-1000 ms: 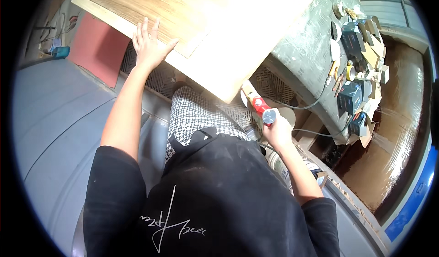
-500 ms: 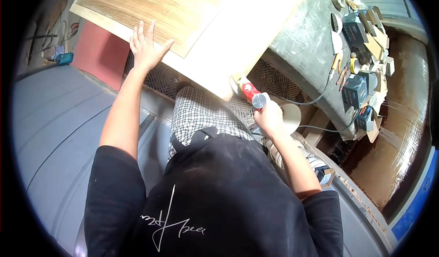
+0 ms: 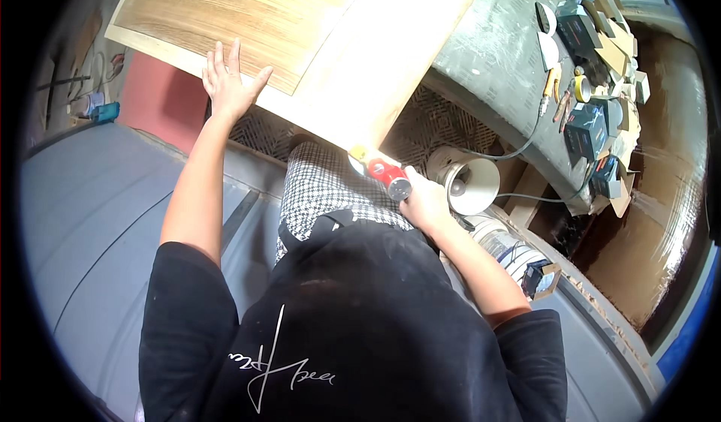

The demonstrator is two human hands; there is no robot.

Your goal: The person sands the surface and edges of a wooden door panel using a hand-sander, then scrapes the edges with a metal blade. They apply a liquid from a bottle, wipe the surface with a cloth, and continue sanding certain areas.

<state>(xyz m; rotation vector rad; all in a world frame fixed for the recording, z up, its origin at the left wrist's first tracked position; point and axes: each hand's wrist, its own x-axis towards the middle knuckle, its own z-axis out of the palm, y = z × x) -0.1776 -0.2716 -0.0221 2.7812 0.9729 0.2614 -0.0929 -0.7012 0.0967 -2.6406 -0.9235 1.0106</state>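
A large wooden panel (image 3: 323, 16) with a darker grained inset and pale borders spans the upper middle. My left hand (image 3: 231, 90) rests with fingers spread on its front edge. My right hand (image 3: 426, 208) grips a red tool (image 3: 385, 173) with a silver cap and a yellow front end. That front end is at the panel's front edge, near its right corner; whether it touches cannot be made out. Below the panel are my checked trousers and dark apron.
A metal bench (image 3: 472, 61) at the right carries several open boxes (image 3: 586, 129), a tape roll (image 3: 582, 88) and hand tools. White buckets (image 3: 475, 187) stand below it. A wrapped brown roll (image 3: 646, 242) lies far right. A pink board (image 3: 161, 103) and grey panelling (image 3: 98, 212) are left.
My right hand and the red tool have moved left and slightly up along the panel's front edge. My left hand has shifted slightly left. The panel appears a little further left.
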